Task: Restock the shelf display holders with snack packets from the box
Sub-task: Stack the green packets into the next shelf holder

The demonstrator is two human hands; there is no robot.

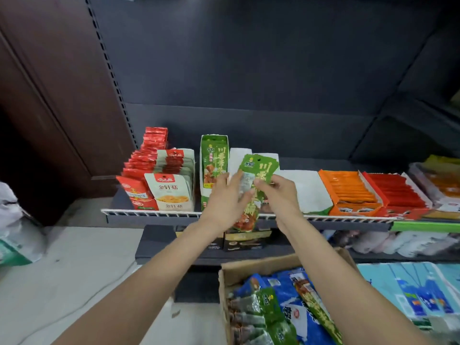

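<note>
Both hands hold a bunch of long green snack packets (258, 180) upright in front of the shelf. My left hand (225, 197) grips them from the left, fingers across the front. My right hand (280, 192) pinches them from the right. Just behind stands a tall green display holder (214, 155) with the same print, and a white holder (237, 158) to its right. A cardboard box (251, 267) below at the right holds several green and blue packets (273, 310).
The shelf rail (154, 213) runs along the front. Red and white packets (171, 192) stand at the left, orange and red boxes (353, 190) at the right. A white open holder (308, 190) sits between. Light blue packs (410, 290) lie lower right, a lower shelf beneath.
</note>
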